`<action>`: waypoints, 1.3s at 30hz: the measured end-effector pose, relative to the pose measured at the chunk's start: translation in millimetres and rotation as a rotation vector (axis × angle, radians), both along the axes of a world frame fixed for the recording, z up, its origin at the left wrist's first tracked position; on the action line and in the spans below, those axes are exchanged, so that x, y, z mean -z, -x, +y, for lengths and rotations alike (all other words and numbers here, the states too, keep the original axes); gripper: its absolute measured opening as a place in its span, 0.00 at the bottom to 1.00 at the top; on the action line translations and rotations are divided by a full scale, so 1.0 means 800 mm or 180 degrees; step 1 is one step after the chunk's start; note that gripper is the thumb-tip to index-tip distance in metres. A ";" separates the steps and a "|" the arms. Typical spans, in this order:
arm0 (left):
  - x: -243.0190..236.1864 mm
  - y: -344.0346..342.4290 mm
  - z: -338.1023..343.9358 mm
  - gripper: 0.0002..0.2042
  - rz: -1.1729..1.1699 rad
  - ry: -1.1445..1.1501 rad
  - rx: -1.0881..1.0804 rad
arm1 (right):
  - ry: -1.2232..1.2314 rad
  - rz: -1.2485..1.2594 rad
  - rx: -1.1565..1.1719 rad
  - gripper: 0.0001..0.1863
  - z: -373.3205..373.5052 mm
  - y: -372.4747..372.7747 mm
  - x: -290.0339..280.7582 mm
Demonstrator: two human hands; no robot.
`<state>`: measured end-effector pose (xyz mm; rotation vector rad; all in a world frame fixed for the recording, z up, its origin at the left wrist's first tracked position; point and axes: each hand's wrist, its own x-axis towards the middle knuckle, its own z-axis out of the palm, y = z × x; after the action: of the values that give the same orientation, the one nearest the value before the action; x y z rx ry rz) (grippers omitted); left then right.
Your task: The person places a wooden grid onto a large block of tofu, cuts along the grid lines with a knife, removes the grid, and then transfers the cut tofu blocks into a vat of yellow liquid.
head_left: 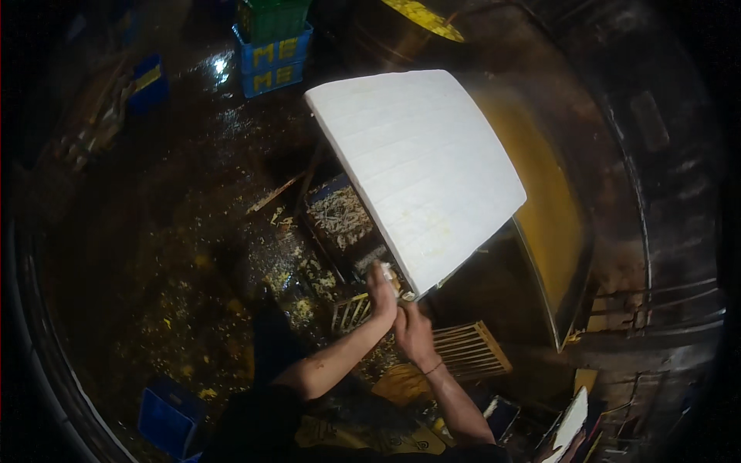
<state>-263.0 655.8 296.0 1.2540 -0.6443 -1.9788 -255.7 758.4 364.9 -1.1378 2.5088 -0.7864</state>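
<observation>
A large white slab-like top (421, 177) with faint parallel lines across it fills the middle of the view. My two hands meet at its near corner. My left hand (381, 297) is closed beside the slab's edge, against a small pale and brownish piece (396, 279) too small to name. Just to the right and nearer, my right hand (414, 333) is closed under the corner, with a whitish bit at its fingertips. What the fingers hold is mostly hidden. Left of the slab and lower down, a dark bin (340, 216) contains pale shredded scraps.
Wooden slatted racks (472, 349) lie below my hands. Scraps litter the wet, dark floor (224, 270). Blue crates (272, 62) stand stacked at the back; a blue bin (168, 420) is near left. A large vat with yellowish contents (532, 154) stands right. Another person's hand (573, 444) shows lower right.
</observation>
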 end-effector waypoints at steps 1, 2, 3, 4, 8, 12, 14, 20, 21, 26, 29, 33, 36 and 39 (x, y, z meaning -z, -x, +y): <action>0.025 -0.005 -0.001 0.20 0.0449 -0.0832 0.0211 | -0.0188 -0.0393 0.0295 0.10 -0.005 -0.010 0.004; 0.024 -0.009 -0.006 0.17 0.0305 -0.1001 0.0168 | 0.0049 -0.0541 0.0448 0.10 -0.006 -0.015 0.018; 0.051 -0.002 -0.011 0.17 0.0135 -0.1133 0.0258 | 0.0045 -0.0213 0.0506 0.10 -0.005 -0.021 0.028; 0.109 -0.008 -0.048 0.17 0.0361 -0.1384 0.0139 | 0.0173 -0.0611 0.0517 0.11 -0.035 -0.037 0.022; 0.140 0.046 -0.128 0.19 -0.1011 -0.1537 0.1417 | 0.0845 -0.0411 0.0746 0.09 -0.059 -0.034 -0.029; 0.208 0.022 -0.310 0.29 -0.2749 0.0715 0.1423 | 0.1481 -0.1137 0.1435 0.06 -0.108 -0.021 -0.107; 0.183 0.026 -0.389 0.25 -0.2638 0.1952 0.0724 | 0.1722 -0.1107 0.1938 0.05 -0.089 0.000 -0.097; -0.104 0.136 -0.453 0.14 -0.1130 0.3788 -0.0156 | 0.3060 -0.0884 0.3781 0.10 -0.069 0.046 -0.089; -0.121 0.154 -0.438 0.14 -0.0383 0.3679 0.0378 | 0.2749 -0.1382 0.3960 0.11 -0.085 0.058 -0.107; -0.144 0.266 -0.222 0.20 0.0636 0.4683 0.3251 | 0.2980 -0.1637 0.3961 0.19 -0.066 0.181 -0.093; -0.139 0.313 -0.136 0.23 0.0772 0.5870 0.3924 | 0.3548 -0.1764 0.3708 0.19 -0.036 0.270 -0.062; -0.132 0.372 -0.077 0.24 0.0582 0.6677 0.4300 | 0.2174 -0.0166 0.3992 0.16 0.003 0.390 -0.004; -0.113 0.385 -0.081 0.23 0.0213 0.7097 0.4612 | 0.1476 0.0112 0.4228 0.14 -0.012 0.428 -0.009; -0.111 0.417 -0.081 0.23 0.0188 0.6935 0.4535 | 0.1494 -0.0131 0.4192 0.14 -0.028 0.439 -0.015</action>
<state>-596.4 590.7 384.9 -0.8956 -2.7706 -0.5866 -607.2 736.1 377.1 0.6856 2.8805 -1.6664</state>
